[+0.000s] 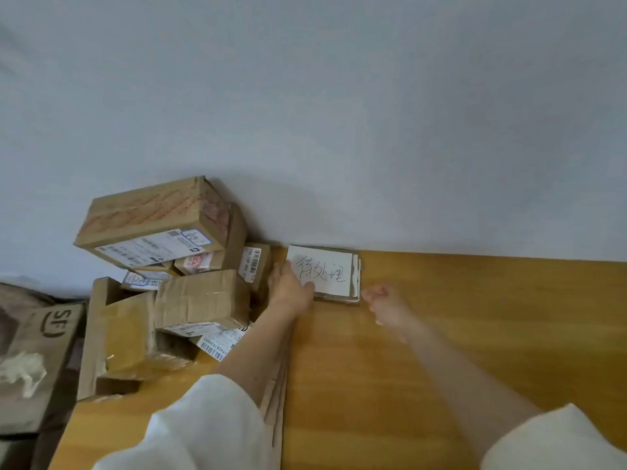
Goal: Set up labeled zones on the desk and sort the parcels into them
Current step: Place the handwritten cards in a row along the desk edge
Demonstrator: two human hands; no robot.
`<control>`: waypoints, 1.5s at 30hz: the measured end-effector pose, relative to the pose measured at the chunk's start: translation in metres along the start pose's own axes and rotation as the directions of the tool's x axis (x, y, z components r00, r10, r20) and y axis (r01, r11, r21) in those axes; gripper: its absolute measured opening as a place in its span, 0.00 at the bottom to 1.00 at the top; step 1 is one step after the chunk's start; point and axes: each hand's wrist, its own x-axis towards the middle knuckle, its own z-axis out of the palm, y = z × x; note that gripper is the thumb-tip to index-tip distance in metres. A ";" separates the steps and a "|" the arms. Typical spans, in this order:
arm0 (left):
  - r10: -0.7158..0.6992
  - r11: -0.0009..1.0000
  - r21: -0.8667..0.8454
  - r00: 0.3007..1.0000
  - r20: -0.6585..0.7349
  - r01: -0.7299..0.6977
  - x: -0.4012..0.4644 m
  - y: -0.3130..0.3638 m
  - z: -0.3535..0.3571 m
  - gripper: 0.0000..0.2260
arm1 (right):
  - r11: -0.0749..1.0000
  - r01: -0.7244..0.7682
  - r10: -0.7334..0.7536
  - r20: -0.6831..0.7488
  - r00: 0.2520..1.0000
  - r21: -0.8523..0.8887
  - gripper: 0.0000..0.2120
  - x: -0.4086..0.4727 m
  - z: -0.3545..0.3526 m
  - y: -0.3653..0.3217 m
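A white paper label [327, 271] with handwritten characters lies on a flat grey-brown parcel [356, 296] at the back of the wooden desk [441, 334], against the wall. My left hand [291, 288] rests on the label's left edge, its fingers pressing the paper down. Just off the parcel's near right corner, my right hand [385, 305] hovers loosely curled and holds nothing. A pile of several cardboard parcels [190, 266] with shipping labels fills the desk's left end.
A large taped box [152, 220] tops the pile, tilted against the wall. A strip of flat cardboard [276, 395] runs under my left forearm. Beyond the desk's left edge stands a dark box marked SF [34, 351]. Bare desk stretches to the right.
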 end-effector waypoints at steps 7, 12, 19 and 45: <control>-0.044 0.998 -0.051 0.998 0.045 0.046 0.027 0.002 0.004 0.32 | 0.993 -0.080 0.088 -0.090 0.992 0.084 0.28 0.023 0.019 -0.018; -0.119 0.982 -0.143 0.993 0.013 0.119 0.034 0.002 0.012 0.30 | 0.991 -0.058 0.071 -0.101 0.992 0.121 0.22 0.033 0.031 -0.024; -0.184 0.969 -0.170 0.983 -0.008 0.180 0.041 0.003 0.012 0.27 | 0.991 -0.048 0.059 -0.089 0.994 0.126 0.21 0.040 0.034 -0.022; -0.084 0.468 -0.789 0.908 0.410 0.399 -0.060 -0.023 0.009 0.13 | 0.890 0.019 -0.031 0.018 0.999 0.456 0.12 -0.025 -0.018 0.023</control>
